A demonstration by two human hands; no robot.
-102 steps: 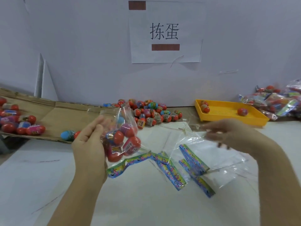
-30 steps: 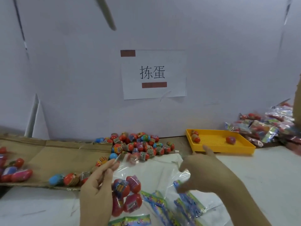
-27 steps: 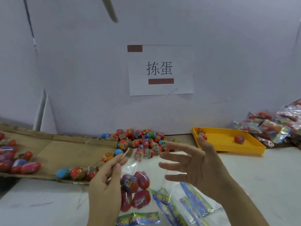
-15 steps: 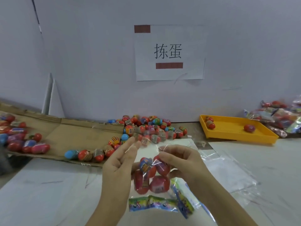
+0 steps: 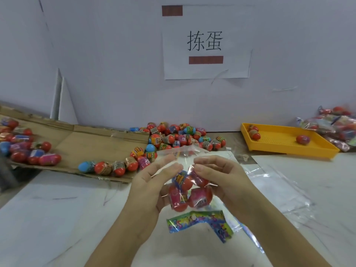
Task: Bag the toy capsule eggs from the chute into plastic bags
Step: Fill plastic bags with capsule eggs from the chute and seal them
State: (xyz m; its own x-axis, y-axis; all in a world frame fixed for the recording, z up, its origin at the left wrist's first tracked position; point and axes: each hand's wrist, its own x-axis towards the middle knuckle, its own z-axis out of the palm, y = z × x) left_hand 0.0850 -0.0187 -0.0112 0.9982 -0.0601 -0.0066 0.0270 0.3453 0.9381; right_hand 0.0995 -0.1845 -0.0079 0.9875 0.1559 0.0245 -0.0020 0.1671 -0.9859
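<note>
both grips are up over the middle of the counter (image 5: pixel 57 218) with a clear bag (image 5: pixel 185 154) held between them, off the surface. the left grip (image 5: pixel 152 182) has its fingers nearly straight behind the film and its thumb pressed into the bag's side. the right grip (image 5: pixel 221 178) is clamped on the bag, curled fingers pinching the film just above the bagged eggs (image 5: pixel 200 197), a few red and pink ones bunched low in it. a printed strip (image 5: pixel 196 220) hangs bent at the bag's bottom.

the cardboard chute (image 5: pixel 92 143) lies along the counter's far left edge. a row of eggs (image 5: pixel 113 167) sits at its near edge, and more are at its left end. a pile of loose eggs (image 5: pixel 179 135) rests against the back wall at the chute's right end. empty bags (image 5: pixel 269 182) lie flat under and right of my grips. at the far right corner a yellow tray (image 5: pixel 308 149) holds three eggs, and filled bags (image 5: pixel 335 124) are heaped just beyond it. a paper sign (image 5: pixel 206 43) is on the wall.
</note>
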